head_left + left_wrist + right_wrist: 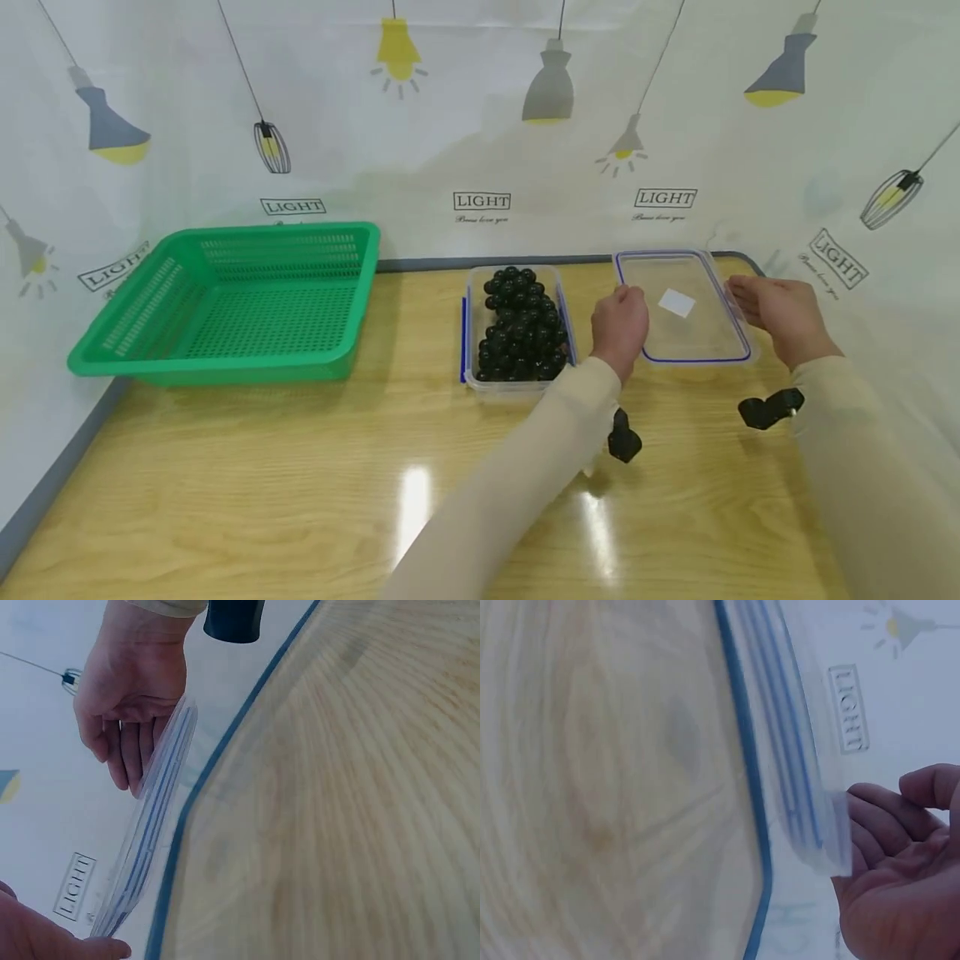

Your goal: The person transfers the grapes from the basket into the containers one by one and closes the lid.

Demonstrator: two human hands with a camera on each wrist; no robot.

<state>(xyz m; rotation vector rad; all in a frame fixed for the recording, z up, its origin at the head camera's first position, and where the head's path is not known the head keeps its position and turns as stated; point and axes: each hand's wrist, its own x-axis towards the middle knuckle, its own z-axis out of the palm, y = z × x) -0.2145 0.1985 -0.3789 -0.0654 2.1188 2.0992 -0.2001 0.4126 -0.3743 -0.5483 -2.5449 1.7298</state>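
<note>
While left hand [620, 327] pinches and right hand [784, 317] touches straight-fingered, the clear, blue-sealed rectangular plastic lid [692, 330] appears light, stiff: hold opposite rims.

Green perforated basket [262, 323] to my left, on the wood-grain table [285, 483]. Facing me: white backdrop [450, 133], printed hanging lamps [551, 87], boxed LIGHT lettering [482, 201].

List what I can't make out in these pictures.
Left grip: fingertips hidden behind its own back, head view.
Box: floor mostly hidden by grapes, near right corner by the left sleeve, head view.
White label on the lid: any print too small, head view.
Right grip: cut off by the right edge, right wrist view.
</note>
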